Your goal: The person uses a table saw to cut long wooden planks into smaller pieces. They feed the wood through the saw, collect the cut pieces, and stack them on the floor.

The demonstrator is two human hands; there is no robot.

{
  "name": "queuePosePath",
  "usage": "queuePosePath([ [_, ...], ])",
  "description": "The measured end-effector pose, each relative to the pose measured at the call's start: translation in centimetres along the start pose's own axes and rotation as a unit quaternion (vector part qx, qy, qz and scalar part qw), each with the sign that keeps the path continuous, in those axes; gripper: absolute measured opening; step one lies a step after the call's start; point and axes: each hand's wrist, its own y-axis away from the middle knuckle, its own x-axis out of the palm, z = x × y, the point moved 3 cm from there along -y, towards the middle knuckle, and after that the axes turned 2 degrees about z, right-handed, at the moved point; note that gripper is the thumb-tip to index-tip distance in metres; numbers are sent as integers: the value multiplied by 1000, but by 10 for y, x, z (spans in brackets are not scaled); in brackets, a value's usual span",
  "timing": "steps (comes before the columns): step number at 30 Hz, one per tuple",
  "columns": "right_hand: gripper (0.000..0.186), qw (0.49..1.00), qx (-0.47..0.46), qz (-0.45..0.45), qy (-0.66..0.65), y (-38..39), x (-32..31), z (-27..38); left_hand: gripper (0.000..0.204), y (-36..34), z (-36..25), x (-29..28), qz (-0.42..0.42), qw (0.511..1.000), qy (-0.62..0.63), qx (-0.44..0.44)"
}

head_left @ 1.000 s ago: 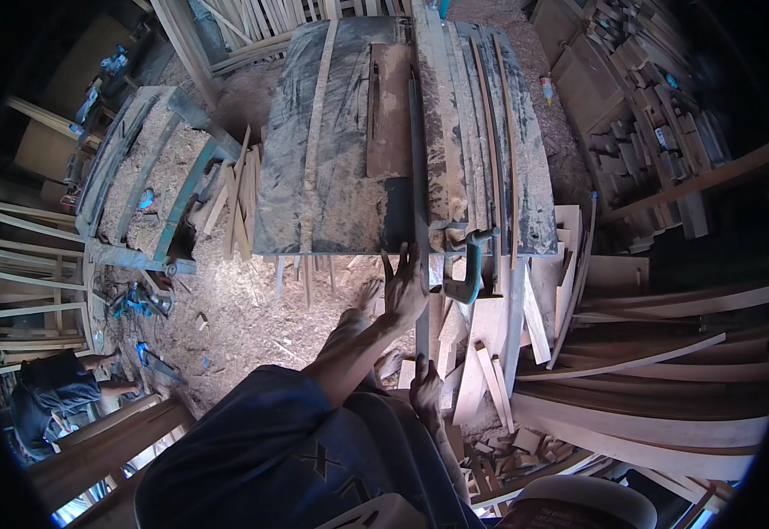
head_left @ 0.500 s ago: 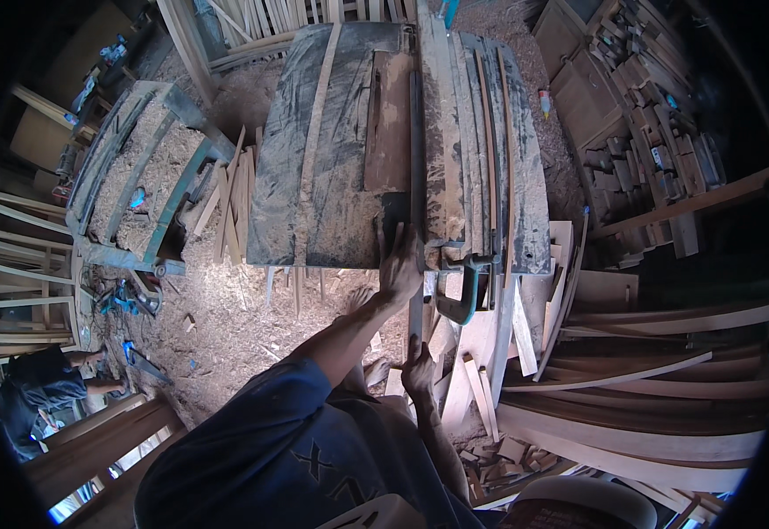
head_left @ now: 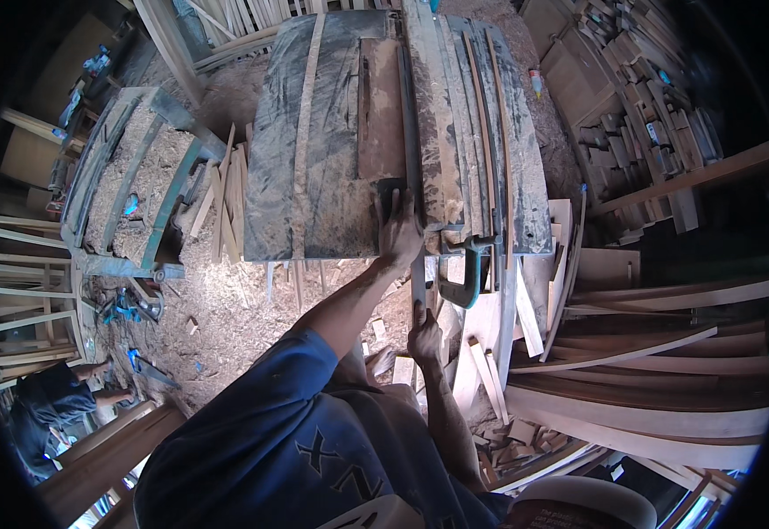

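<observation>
Strip of dark wood point(head_left: 409, 115) lies lengthwise on the sawdust-dusted table point(head_left: 270, 176), along the left side of a pale wooden fence board point(head_left: 430, 132), its tail overhanging the near edge. We judge the step in hand to be guiding this strip along the board. Good practice, in our opinion, calls for steady sideways pressure to the right, so that no gap opens along the board, and for the tail to be carried level with the tabletop. We also advise that the fingers stay well clear of the slot in the brown insert plate point(head_left: 382, 115); we cannot make out a blade there. The C-clamp point(head_left: 464, 286) at the board's near end should, we consider, be checked for tightness.

We find the hands apart, one ahead of the other. The left hand point(head_left: 399, 231) rests at the table's near edge, fingers outstretched forward beside the strip; its thumb is hidden, so we cannot tell whether it pinches. The left forearm slants forward and to the right. The right hand point(head_left: 425, 337) is closed around the tail, nearer the body, its forearm rising from the lower right.
</observation>
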Motion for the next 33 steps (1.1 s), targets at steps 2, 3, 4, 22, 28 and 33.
queuePosePath([
  [2,62,1000,-15,-20,9,-2,-1,3,57,4,-4,-7,-33,999,1,20],
  [3,62,1000,-13,-14,7,-3,0,4,57,8,-6,-10,-34,999,-3,17],
  [4,62,1000,-12,-12,5,-6,1,4,56,16,-8,-12,-27,999,33,0],
  [22,48,989,-144,-32,30,-52,17,0,56,63,-10,-4,30,999,10,38],
  [28,48,991,-128,-22,15,-72,21,0,58,46,-6,-2,47,998,20,33],
  [33,62,995,-26,11,98,-91,24,-1,53,33,-2,-3,23,998,-18,62],
])
